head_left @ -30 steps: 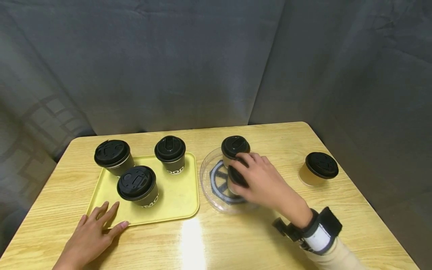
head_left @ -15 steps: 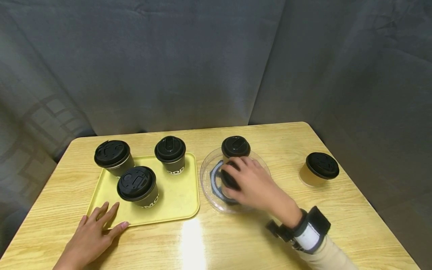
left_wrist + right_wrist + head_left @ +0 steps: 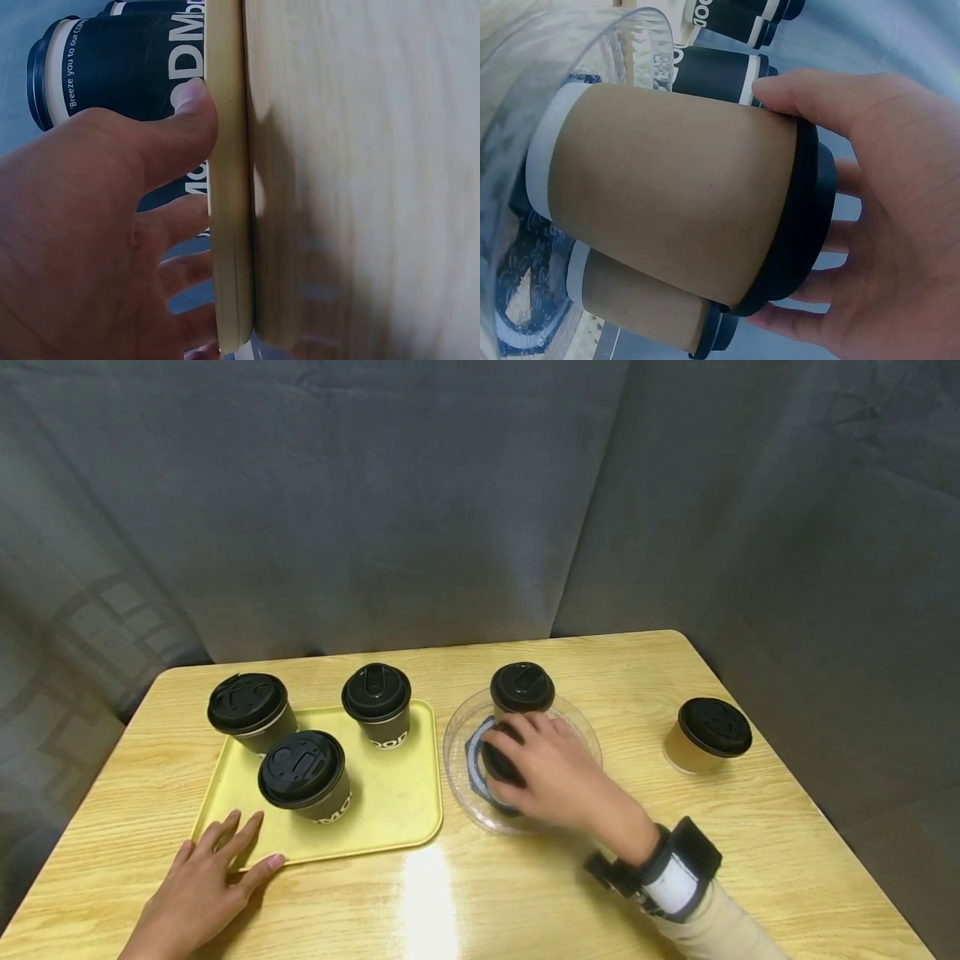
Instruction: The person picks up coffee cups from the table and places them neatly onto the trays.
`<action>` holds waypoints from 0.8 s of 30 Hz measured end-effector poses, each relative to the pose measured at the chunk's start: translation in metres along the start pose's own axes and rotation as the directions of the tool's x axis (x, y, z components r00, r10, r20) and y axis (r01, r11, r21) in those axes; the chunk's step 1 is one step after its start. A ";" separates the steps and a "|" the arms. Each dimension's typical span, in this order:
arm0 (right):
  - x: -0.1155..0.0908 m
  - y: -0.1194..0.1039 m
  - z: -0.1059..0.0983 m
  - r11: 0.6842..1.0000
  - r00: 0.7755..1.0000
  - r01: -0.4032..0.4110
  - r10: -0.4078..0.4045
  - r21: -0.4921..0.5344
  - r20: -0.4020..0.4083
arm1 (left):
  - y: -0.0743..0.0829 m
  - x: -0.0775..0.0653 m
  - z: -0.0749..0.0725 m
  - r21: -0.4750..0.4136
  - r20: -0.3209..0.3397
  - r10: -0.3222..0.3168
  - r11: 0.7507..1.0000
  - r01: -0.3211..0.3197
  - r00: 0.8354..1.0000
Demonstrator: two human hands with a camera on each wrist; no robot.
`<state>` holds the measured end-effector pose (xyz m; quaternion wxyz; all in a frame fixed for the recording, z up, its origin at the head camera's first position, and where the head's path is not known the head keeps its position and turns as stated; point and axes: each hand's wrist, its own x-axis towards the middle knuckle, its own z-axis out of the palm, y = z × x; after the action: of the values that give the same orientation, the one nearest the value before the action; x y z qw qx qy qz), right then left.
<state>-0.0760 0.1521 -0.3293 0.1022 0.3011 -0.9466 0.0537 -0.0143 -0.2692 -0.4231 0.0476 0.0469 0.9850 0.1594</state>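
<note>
My right hand grips a brown paper coffee cup by its black lid, thumb on one side and fingers round the other. The cup stands within the rim of a clear round plastic tray; whether its base touches the bottom is unclear. Behind it in the same tray is a second brown cup, black-lidded. My left hand rests with spread fingers on the near left edge of a yellow tray; in the left wrist view its thumb and fingers touch the tray's rim.
The yellow tray bears dark cups with black lids: one near the front, one at back left, one at back right. Another brown lidded cup stands at the table's right. A grey curtain hangs behind the table.
My right hand has shifted left with the brown cup, inside the clear round tray. The left hand stays on the yellow tray's edge, and the other cups stand where they were.
</note>
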 end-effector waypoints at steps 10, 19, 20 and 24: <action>-0.002 -0.002 0.004 1.000 1.000 0.003 -0.003 0.005 0.019 | 0.002 -0.001 -0.001 0.065 0.011 -0.023 0.998 0.022 1.000; -0.008 -0.003 0.001 0.998 1.000 -0.025 0.024 0.049 0.018 | 0.012 -0.009 -0.002 0.084 -0.007 -0.064 0.994 0.064 0.998; -0.009 -0.002 0.000 0.998 0.999 -0.034 0.033 0.055 0.021 | 0.014 -0.010 -0.002 0.084 -0.002 -0.071 0.994 0.071 0.997; -0.014 0.002 -0.007 0.993 0.996 -0.087 0.085 0.081 0.027 | 0.022 -0.017 -0.002 0.101 0.007 -0.097 0.990 0.095 0.995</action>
<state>-0.0643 0.1625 -0.3259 0.0761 0.2645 -0.9568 0.0935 0.0039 -0.2510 -0.4132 0.0588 0.0028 0.9925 0.1071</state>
